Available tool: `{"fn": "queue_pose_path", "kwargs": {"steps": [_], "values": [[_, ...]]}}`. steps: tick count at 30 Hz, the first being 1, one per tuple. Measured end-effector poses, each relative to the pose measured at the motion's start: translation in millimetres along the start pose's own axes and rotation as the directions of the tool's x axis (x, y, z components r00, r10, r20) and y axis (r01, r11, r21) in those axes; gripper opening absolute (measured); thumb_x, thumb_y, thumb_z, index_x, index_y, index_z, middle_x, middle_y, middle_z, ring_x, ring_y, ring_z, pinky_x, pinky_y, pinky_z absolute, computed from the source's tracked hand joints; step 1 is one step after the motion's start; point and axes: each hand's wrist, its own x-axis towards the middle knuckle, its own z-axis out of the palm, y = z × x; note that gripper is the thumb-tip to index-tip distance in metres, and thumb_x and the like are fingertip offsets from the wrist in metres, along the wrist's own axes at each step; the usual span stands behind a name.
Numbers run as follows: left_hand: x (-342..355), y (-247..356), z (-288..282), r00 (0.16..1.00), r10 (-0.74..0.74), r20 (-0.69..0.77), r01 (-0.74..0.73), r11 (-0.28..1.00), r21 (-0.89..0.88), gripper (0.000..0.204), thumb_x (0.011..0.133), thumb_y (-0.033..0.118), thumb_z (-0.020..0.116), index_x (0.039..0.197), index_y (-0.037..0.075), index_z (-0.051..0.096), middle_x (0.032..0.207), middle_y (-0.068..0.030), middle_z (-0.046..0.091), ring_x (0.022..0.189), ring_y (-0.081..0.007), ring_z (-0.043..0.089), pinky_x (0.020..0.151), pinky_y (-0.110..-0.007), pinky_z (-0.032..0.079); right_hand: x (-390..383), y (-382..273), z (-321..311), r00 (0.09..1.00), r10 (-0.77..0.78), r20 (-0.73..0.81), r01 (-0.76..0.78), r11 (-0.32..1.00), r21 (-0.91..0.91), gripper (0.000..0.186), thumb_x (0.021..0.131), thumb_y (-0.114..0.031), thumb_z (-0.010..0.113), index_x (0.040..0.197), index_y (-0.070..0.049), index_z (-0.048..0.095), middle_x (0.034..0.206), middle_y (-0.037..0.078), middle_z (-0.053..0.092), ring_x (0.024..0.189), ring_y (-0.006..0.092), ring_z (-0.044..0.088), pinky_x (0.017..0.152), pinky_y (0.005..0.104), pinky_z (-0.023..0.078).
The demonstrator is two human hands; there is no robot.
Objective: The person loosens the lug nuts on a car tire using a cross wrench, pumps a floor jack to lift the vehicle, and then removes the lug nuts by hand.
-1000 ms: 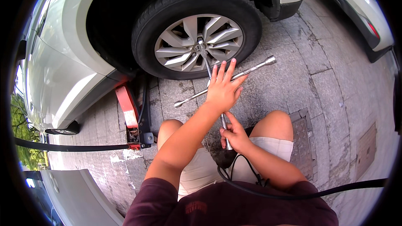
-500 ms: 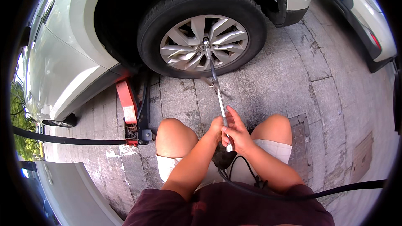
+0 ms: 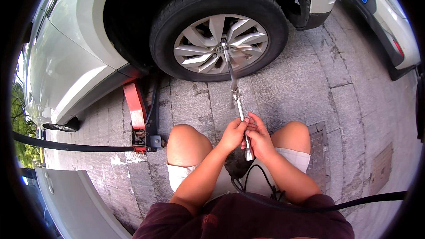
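A cross-shaped lug wrench (image 3: 239, 105) reaches from the car wheel (image 3: 212, 55) toward me, its far end at the hub area beside the centre cap. Its side arms are smeared by motion. My left hand (image 3: 233, 134) pinches the near shaft from the left side. Opposite it, my right hand (image 3: 260, 140) curls around the same shaft, some fingers loosely bent. The socket end of the wrench sticks out below both hands. Fingertips partly hide the shaft where the hands meet.
A red floor jack (image 3: 134, 106) stands under the white car's sill (image 3: 71, 102), its black handle (image 3: 75, 147) running left. Another white vehicle (image 3: 385, 22) is at the upper right. An open car door (image 3: 84, 199) is at lower left. A black cable (image 3: 349, 202) crosses my lap.
The wrench's side arms have turned about its shaft. My hands and the shaft's near end have shifted slightly right, and my left hand now grips the shaft a little higher.
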Motion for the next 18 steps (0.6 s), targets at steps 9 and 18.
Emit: {"fn": "queue_pose_path", "kwargs": {"steps": [9,18], "values": [[2.2,3.5,-7.9,0.997,-0.009,0.071,0.008,1.000,0.011,0.038,0.110,0.030,0.047,0.118,-0.005,0.061,0.086,-0.0118,0.069,0.049,-0.0143,0.057,0.039,-0.031,0.044,1.6,-7.1,5.2,0.999,-0.046,-0.018,0.047,0.997,0.058,0.060,0.098,0.002,0.050,0.154,-0.012,0.035,0.119,0.017,0.060,0.075,0.0231,0.068,0.061,0.0394,0.062],[0.2,6.3,-4.1,0.998,-0.045,0.036,0.042,0.996,0.085,0.039,0.110,0.032,0.049,0.126,-0.003,0.058,0.111,-0.0138,0.072,0.094,-0.0172,0.071,0.067,-0.028,0.056,6.7,-2.3,-6.6,0.997,-0.076,-0.032,0.077,0.996,0.053,0.056,0.099,-0.002,0.049,0.153,-0.008,0.037,0.119,0.018,0.063,0.092,0.0287,0.071,0.071,0.0449,0.064]]}}
